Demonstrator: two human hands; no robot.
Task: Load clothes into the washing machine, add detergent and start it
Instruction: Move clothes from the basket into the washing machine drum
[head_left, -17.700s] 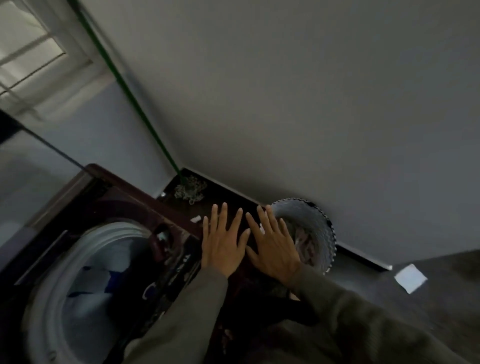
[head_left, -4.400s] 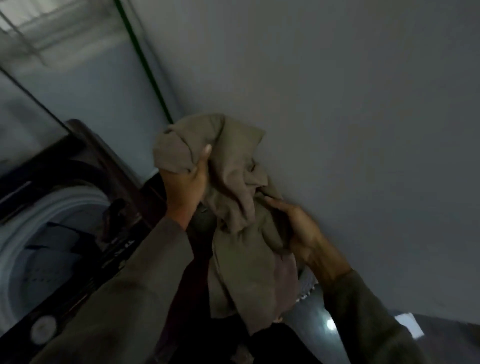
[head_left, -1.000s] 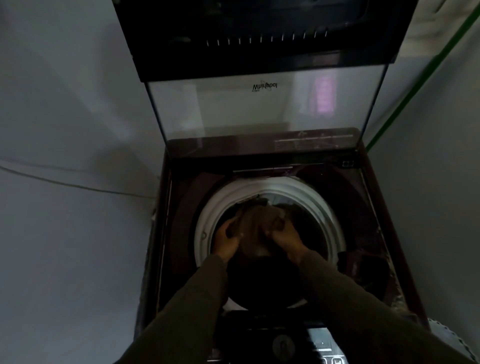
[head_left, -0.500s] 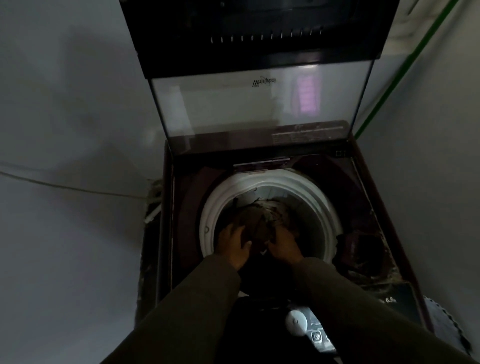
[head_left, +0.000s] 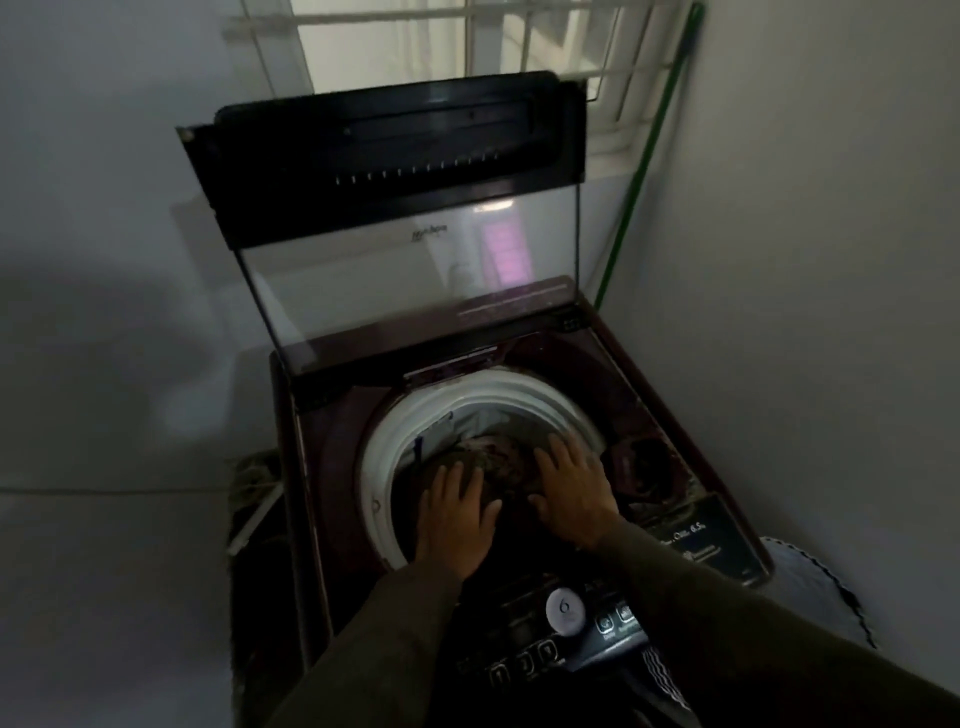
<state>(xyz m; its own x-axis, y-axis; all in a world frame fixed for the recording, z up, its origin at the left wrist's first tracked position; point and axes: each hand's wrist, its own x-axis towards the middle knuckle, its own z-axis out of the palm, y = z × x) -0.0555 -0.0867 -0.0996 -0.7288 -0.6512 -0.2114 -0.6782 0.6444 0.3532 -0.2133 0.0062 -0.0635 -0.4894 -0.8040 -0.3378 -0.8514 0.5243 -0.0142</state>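
A dark maroon top-loading washing machine (head_left: 670, 410) stands in a corner with its glass lid (head_left: 410, 270) raised upright. Inside the white drum rim (head_left: 382, 457) lies a pile of brownish clothes (head_left: 498, 457). My left hand (head_left: 454, 517) hovers over the drum's near left side with fingers spread flat, holding nothing. My right hand (head_left: 571, 488) is spread the same way over the drum's right side, above the clothes. The control panel (head_left: 566, 618) with a round white knob sits at the machine's front edge, below my forearms.
A laundry basket (head_left: 815, 587) with a scalloped rim stands on the floor to the right of the machine. A green pole (head_left: 644, 166) leans in the right corner. White walls close in on both sides, and a barred window (head_left: 467, 36) is behind the lid.
Both hands have let go of the brown garment, which now lies in the drum, and have lifted out with fingers spread. The view has pulled back and tilted up.
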